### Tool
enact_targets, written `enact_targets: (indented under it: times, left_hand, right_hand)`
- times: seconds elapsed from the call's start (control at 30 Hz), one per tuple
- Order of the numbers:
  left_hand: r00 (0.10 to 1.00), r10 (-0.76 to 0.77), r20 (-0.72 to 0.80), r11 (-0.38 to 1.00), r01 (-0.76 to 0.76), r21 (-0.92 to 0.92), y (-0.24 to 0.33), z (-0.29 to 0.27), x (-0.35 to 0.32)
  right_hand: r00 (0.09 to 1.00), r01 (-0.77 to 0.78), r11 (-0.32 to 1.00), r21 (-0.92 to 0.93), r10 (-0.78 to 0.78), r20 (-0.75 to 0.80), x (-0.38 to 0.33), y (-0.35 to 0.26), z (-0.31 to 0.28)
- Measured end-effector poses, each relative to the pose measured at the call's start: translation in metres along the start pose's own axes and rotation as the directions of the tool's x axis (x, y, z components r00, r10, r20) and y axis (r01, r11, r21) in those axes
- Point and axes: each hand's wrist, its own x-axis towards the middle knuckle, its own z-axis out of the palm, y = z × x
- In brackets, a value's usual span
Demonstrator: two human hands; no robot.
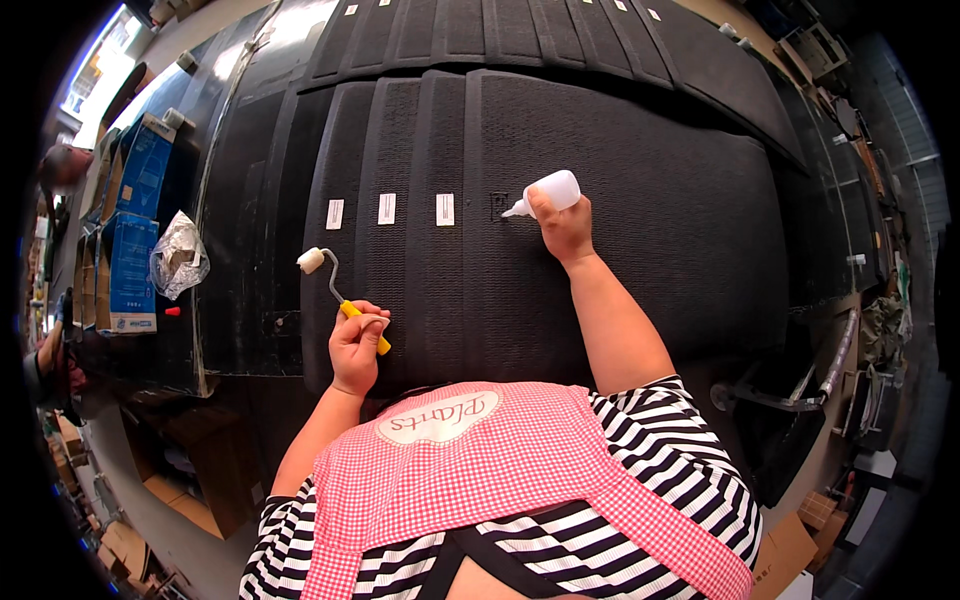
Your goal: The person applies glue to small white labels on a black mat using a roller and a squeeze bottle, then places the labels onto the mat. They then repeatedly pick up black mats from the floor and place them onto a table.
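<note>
My right hand is closed round a white squeeze bottle. The bottle is tilted, its nozzle pointing left at a small rectangular wet-looking mark on a black ridged rubber mat. In my left hand is a small paint roller with a yellow handle, its cream-coloured head raised toward the left edge of the mat. Something thin and pale shows at the left fingers; I cannot make out what. Three white labels lie in a row left of the mark.
Another black mat with small white labels lies beyond. To the left, on the dark table, are blue cardboard boxes, a clear plastic bag and a small red cap. A metal frame stands at the right.
</note>
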Motion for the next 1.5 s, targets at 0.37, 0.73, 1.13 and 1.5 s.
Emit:
enact_targets:
  times: [0.37,0.73,1.13,1.5]
  left_hand:
    - [1.0,-0.005,-0.021,1.0,0.005,-0.009,-0.003,0.001,-0.002]
    - [1.0,-0.013,-0.023,1.0,0.013,0.021,0.007,0.002,0.002]
    - [1.0,0.005,-0.006,0.997,-0.005,0.08,-0.004,-0.005,0.011]
    - [0.935,-0.355,0.015,0.8,0.313,-0.512,0.048,0.022,0.023]
  right_hand:
    - [0.752,-0.658,0.267,0.704,0.278,0.598,0.056,-0.053,0.054]
    - [0.665,-0.563,-0.409,0.718,0.291,0.688,0.086,-0.027,0.166]
    - [0.749,-0.657,0.084,0.749,0.185,0.636,0.042,-0.105,0.12]
    - [0.822,-0.163,0.97,0.183,0.031,0.568,-0.103,-0.11,0.095]
